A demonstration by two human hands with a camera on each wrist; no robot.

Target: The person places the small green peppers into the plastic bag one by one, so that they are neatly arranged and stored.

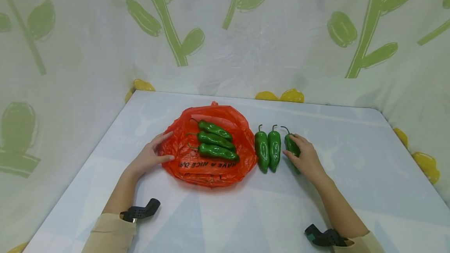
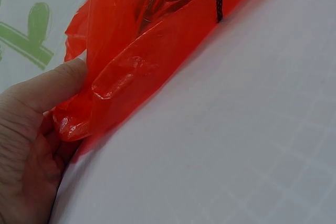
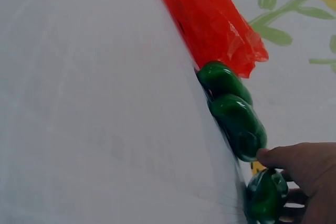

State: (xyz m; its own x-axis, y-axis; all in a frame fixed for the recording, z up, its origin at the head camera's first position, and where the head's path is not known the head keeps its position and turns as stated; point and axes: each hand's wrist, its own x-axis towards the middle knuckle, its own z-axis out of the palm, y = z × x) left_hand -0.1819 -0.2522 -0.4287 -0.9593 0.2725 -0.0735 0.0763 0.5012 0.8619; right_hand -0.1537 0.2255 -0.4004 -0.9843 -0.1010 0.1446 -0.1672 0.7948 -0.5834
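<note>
Pepper (image 1: 292, 148), green, glossy, on the pale table (image 1: 218, 218), well in from the right edge, nearer the far edge than the near side. Long axis running near to far, slightly aslant: curved stem toward the far edge and a little left, tip toward the near side and a little right. Right hand (image 1: 310, 162) bent round it, thumb on the left flank, fingers over the other.

Just left of it, pair of peppers (image 1: 274, 149) side by side, stems toward the far edge, tips toward the near side.

Farther toward the left edge, red bag (image 1: 211, 177), spread wide, black lettering on its near part. In it, three peppers (image 1: 218, 152) in a row, long axes crosswise; stems toward the left edge, tips toward the right edge and slightly nearer. Left hand (image 1: 149, 158) at the bag's left rim, plastic caught between thumb and fingers, per left wrist view.

Beyond the far edge, white sheet (image 1: 281, 42) with green plant prints, yellow shapes low down. Beige sleeves (image 1: 109, 233) on both arms.
</note>
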